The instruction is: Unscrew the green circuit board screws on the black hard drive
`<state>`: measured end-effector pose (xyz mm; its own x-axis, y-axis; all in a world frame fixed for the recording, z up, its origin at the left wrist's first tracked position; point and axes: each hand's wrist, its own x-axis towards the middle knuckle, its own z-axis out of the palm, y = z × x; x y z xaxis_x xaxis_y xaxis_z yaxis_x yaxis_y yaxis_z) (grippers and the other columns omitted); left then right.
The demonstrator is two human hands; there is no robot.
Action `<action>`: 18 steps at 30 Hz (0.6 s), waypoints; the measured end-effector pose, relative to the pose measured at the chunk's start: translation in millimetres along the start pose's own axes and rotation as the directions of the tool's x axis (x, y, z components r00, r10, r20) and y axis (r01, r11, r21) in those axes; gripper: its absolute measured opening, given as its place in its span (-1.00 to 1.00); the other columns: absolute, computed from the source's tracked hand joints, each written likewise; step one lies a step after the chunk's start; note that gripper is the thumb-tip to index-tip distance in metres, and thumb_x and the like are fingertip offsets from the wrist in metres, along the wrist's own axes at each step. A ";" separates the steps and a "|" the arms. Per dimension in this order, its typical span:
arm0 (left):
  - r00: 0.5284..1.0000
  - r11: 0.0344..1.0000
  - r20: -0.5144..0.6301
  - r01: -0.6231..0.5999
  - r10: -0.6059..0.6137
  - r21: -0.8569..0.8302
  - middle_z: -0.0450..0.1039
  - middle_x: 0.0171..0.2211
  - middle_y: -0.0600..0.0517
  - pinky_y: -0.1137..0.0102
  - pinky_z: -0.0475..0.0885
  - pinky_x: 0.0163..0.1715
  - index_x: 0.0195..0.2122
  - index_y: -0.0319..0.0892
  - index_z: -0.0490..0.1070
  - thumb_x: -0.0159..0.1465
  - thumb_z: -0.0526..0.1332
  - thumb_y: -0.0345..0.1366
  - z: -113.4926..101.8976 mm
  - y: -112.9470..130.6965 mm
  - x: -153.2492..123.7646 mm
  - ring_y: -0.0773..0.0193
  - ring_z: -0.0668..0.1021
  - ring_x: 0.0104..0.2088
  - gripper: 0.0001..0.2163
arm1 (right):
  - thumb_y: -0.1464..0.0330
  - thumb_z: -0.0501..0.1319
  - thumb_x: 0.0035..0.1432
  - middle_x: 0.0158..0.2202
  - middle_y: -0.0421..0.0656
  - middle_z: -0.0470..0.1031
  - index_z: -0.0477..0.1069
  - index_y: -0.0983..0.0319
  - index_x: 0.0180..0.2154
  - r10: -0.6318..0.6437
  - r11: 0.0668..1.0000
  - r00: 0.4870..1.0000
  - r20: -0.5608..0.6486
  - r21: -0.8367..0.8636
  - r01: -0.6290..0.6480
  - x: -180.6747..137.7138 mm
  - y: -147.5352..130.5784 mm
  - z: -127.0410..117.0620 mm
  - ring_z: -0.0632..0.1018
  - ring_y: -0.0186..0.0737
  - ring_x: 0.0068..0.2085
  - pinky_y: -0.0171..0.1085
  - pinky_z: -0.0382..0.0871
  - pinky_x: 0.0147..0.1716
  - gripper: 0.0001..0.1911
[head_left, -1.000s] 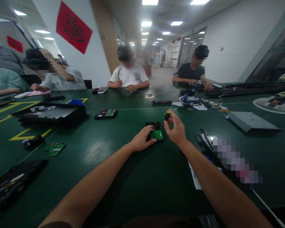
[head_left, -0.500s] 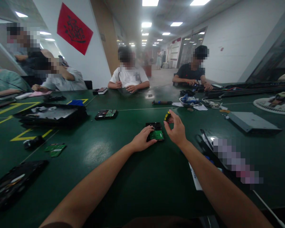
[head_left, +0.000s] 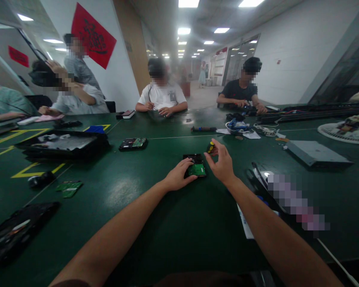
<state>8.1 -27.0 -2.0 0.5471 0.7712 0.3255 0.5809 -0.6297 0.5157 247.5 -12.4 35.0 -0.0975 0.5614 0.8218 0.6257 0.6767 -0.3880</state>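
A hard drive point(head_left: 198, 170) with a green circuit board and black casing lies on the green table. My left hand point(head_left: 181, 174) grips its left side, fingers over the top and thumb along the near edge. Just right of the drive, my right hand point(head_left: 220, 159) is raised, closed on a short yellow-and-black screwdriver point(head_left: 211, 147) between thumb and fingers. The screwdriver's shaft cannot be made out, and it is apart from the drive.
Another hard drive point(head_left: 133, 144) lies farther left, near a black tray point(head_left: 62, 144). Loose green boards point(head_left: 69, 188) and a black casing point(head_left: 19, 229) are on the left. A grey metal box point(head_left: 318, 153) and a cable bundle point(head_left: 238, 126) stand right. Several people sit opposite.
My right hand has shifted very slightly left and the screwdriver has turned a little in its fingers. The left hand and drive stay put. A standing person at the far left has moved right.
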 end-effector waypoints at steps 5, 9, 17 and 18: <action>1.000 1.000 -0.015 -0.003 0.003 -0.023 0.23 0.39 -0.21 -0.05 0.20 0.42 0.31 -0.13 0.27 0.33 0.31 -0.01 -0.8 1.2 -0.2 -0.08 0.22 0.44 -0.41 | 0.31 0.17 0.38 0.11 0.02 0.47 0.02 0.05 0.44 -0.012 1.000 1.000 0.018 0.006 0.012 0.8 -1.8 -0.6 0.62 -0.04 -0.12 0.07 0.62 -0.02 -0.31; 1.000 1.000 -0.013 0.003 -0.004 -0.022 0.22 0.39 -0.21 -0.07 0.21 0.41 0.31 -0.13 0.27 0.32 0.31 -0.02 -0.7 0.4 0.0 -0.09 0.22 0.44 -0.40 | 0.27 0.22 0.35 0.03 0.00 0.48 0.12 0.06 0.40 0.000 1.000 1.000 0.002 -0.010 0.000 1.3 -1.0 -0.6 0.60 -0.05 -0.15 0.04 0.65 -0.12 -0.35; 1.000 1.000 -0.005 -0.003 0.003 -0.011 0.22 0.39 -0.22 -0.05 0.20 0.41 0.31 -0.14 0.26 0.33 0.30 0.01 -0.8 -0.3 -0.1 -0.08 0.21 0.44 -0.40 | 0.29 0.21 0.36 0.12 0.03 0.47 0.08 0.07 0.41 0.004 1.000 1.000 0.002 0.005 -0.004 -0.1 0.5 1.3 0.62 -0.05 -0.14 0.06 0.64 -0.07 -0.34; 1.000 1.000 -0.004 -0.004 0.004 -0.008 0.22 0.39 -0.23 -0.05 0.20 0.41 0.32 -0.15 0.26 0.33 0.29 0.01 -0.9 -0.2 -0.2 -0.07 0.21 0.45 -0.40 | 0.27 0.22 0.35 0.10 0.02 0.47 0.10 0.06 0.40 0.003 1.000 1.000 -0.001 -0.007 -0.003 -0.1 0.5 1.3 0.62 -0.05 -0.15 0.06 0.65 -0.10 -0.35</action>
<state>7.3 -26.9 -1.4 0.5470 0.7691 0.3306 0.5737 -0.6320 0.5210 246.8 -11.5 34.2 -0.0950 0.5633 0.8207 0.6316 0.6714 -0.3877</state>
